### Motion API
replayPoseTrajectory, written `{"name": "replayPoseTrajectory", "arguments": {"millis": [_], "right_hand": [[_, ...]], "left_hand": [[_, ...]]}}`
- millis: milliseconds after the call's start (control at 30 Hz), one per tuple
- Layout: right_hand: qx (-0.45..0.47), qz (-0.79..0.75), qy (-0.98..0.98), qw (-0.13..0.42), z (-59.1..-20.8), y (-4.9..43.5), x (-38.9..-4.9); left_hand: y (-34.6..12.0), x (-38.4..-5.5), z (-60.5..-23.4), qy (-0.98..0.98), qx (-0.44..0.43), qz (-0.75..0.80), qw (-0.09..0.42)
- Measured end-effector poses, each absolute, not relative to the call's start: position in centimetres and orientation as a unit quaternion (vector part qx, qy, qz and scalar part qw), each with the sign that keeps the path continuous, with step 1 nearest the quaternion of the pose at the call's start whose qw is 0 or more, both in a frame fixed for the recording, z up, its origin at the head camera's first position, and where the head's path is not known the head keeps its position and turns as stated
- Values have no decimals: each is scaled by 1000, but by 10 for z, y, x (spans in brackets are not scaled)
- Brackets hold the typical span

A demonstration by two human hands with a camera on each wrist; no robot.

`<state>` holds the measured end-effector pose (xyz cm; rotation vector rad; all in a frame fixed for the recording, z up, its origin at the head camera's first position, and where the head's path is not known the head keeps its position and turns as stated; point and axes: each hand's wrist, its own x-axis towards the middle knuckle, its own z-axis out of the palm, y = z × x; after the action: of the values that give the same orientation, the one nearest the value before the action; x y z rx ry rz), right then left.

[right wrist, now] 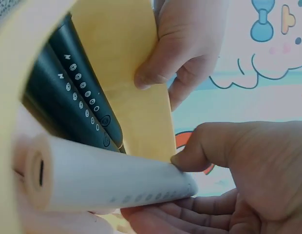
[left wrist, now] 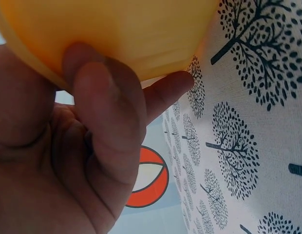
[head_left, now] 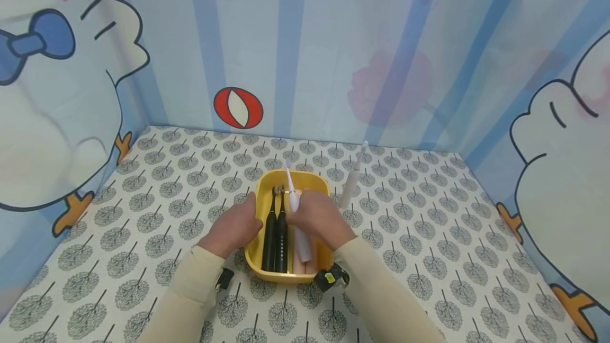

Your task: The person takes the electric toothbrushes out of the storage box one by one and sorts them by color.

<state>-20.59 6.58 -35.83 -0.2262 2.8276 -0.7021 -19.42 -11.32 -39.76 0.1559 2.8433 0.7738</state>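
My left hand (head_left: 234,225) grips the left rim of a yellow plastic bin (head_left: 267,276). In the right wrist view its thumb (right wrist: 153,73) lies on the inner wall; in the left wrist view curled fingers (left wrist: 109,105) press the outside. My right hand (head_left: 320,217) holds a white electric toothbrush (right wrist: 112,173) between thumb and fingers, over the right half of the bin. The brush head points away from me and the handle's base faces me. Two black electric toothbrushes (head_left: 269,240) lie side by side in the bin. Pale pink handles (head_left: 312,267) lie beside them, partly hidden.
Another white electric toothbrush (head_left: 351,187) is on the table just right of the bin; whether it stands or lies I cannot tell. A tree-patterned cloth (head_left: 167,274) covers the table. A striped cartoon curtain (head_left: 324,57) closes off the back and sides.
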Motion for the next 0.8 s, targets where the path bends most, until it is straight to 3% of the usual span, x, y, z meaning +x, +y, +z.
{"name": "replayPoseTrajectory", "arguments": {"millis": [333,800], "right_hand": [[-74,-300,949,71,-355,78,-200],[-91,-348,933,-27,-348,96,-194]], "left_hand": [[-112,-193,-396,960,48,258,96],[-112,-193,-396,965,48,239,102]]}}
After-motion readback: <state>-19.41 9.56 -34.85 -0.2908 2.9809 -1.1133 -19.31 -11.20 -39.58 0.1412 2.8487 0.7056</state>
